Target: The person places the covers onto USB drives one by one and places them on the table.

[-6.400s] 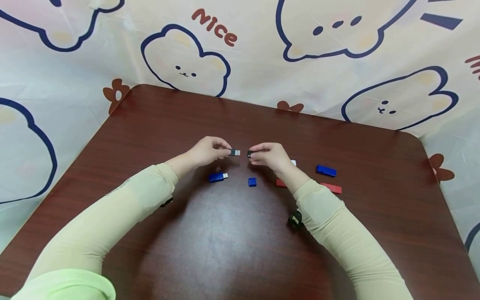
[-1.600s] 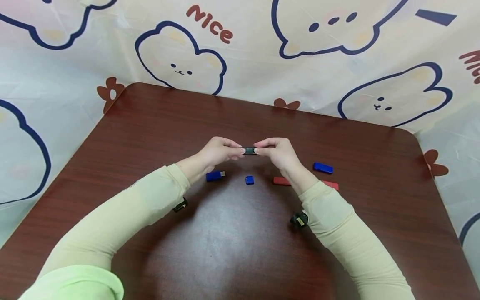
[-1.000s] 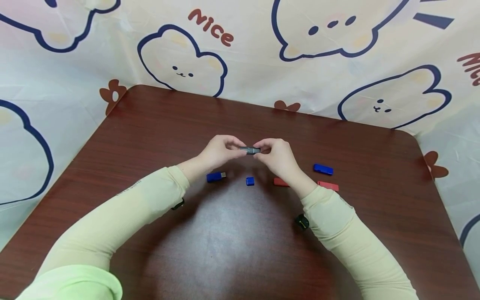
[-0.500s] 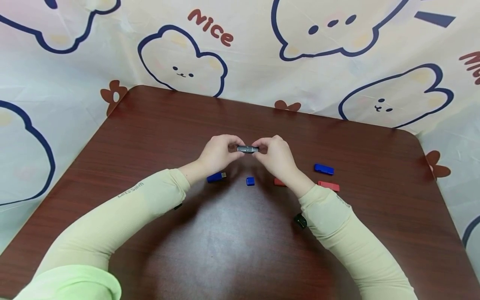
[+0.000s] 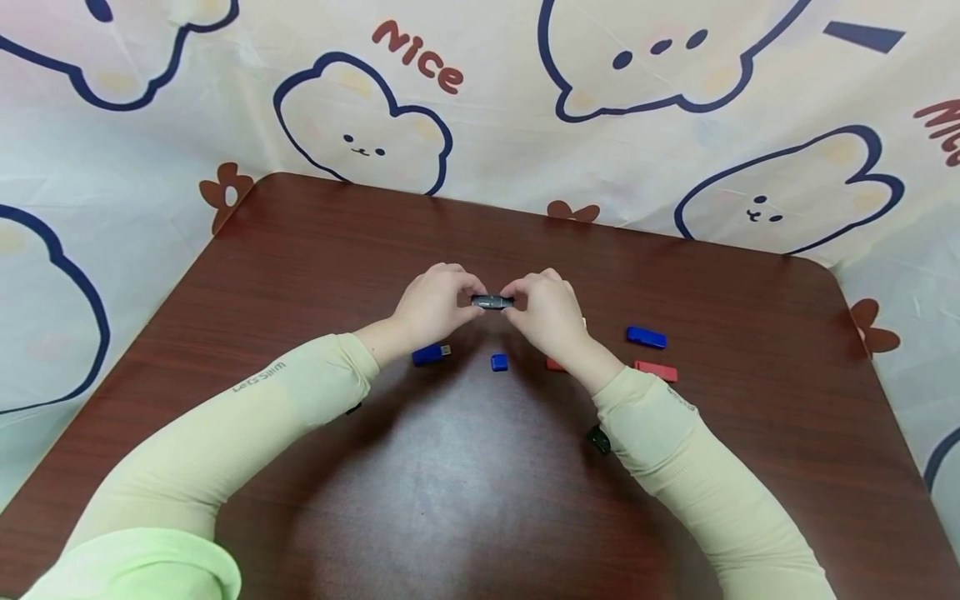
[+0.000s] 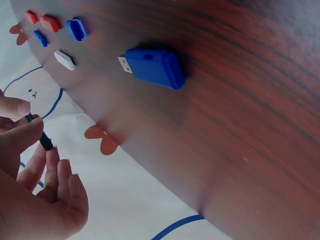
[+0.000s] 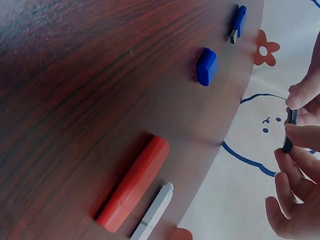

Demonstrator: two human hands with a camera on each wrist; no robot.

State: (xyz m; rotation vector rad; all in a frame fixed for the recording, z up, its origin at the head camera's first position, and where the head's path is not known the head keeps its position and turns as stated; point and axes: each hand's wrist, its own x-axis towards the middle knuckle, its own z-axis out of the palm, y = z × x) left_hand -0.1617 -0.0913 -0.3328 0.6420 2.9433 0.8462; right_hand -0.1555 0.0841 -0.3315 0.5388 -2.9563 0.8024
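Note:
A black USB flash drive [image 5: 492,302] with its cap on is held level above the table's middle. My left hand [image 5: 433,307] pinches its left end between thumb and fingers. The right end is pinched by my right hand [image 5: 549,321]. In both wrist views the drive [image 6: 46,142] looks thin and dark, partly covered by fingertips. Below the hands lie an uncapped blue USB drive [image 5: 430,355], its metal plug showing, and a separate blue cap [image 5: 499,362].
Right of the hands lie a blue stick [image 5: 647,337] and a red one [image 5: 656,371]. Another red stick [image 7: 134,185] and a white one [image 7: 154,212] are mostly behind my right hand in the head view. A patterned cloth [image 5: 510,150] hangs behind the table.
Earlier the black drive's bare plug and its cap were apart, one in each hand; now they are joined. Over the last second both hands have shifted slightly left with it.

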